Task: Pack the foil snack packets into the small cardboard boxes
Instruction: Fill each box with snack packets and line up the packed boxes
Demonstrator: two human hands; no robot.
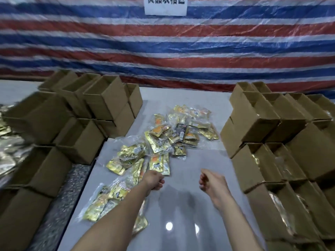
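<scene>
Open cardboard boxes (101, 105) are stacked at the left. Foil snack packets (159, 142) lie scattered on the table (190, 205), the closest just beyond the left hand (154, 180), the nearer hand, whose fingers curl on nothing. The right hand (211, 182) is likewise curled and empty, near the part-filled boxes (262, 165).

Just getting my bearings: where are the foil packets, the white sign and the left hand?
foil packets (159, 142): head view, on a gold packet mid-pile.
white sign (165, 9): head view, on its blank lower part.
left hand (154, 180): head view, on the back of the hand.
</scene>
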